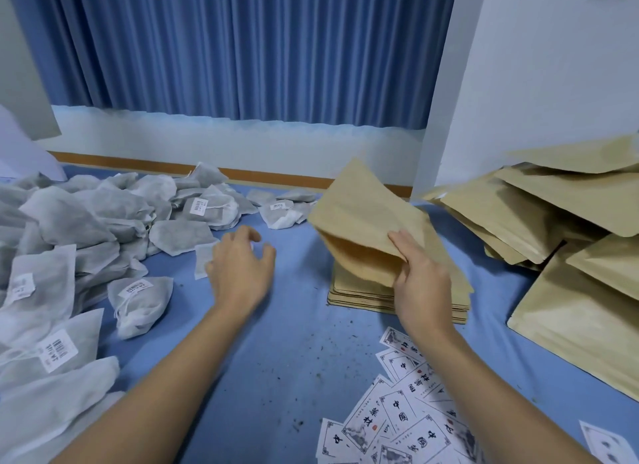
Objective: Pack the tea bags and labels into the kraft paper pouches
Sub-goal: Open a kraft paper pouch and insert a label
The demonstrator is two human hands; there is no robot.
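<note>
My right hand pinches the lower edge of a kraft paper pouch, held up off the table with its mouth gaping toward the left. Below it lies a flat stack of kraft pouches. My left hand hovers over the blue surface with fingers spread and holds nothing; a flat tea bag lies just left of it. A big heap of grey tea bags covers the left side. Printed labels are scattered at the bottom right.
More kraft pouches are piled at the right, a large one lying flat in front. The blue table surface carries dark tea crumbs. A blue curtain and a white wall stand behind.
</note>
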